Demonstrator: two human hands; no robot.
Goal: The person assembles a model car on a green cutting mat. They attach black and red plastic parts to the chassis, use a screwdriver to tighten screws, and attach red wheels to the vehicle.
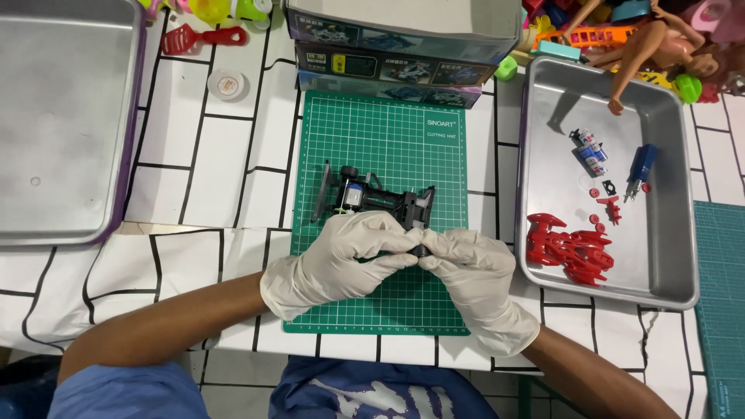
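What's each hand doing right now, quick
Left hand: closed on the black toy car chassis.
Right hand: pinching the same chassis at its near edge.

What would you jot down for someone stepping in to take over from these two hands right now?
Left hand and right hand, both gloved, pinch the near edge of the black toy car chassis on the green cutting mat.
Done: red car body, batteries, blue tool and small red parts lie in the right metal tray.
Left: chassis has its motor in place; left tray holds nothing.
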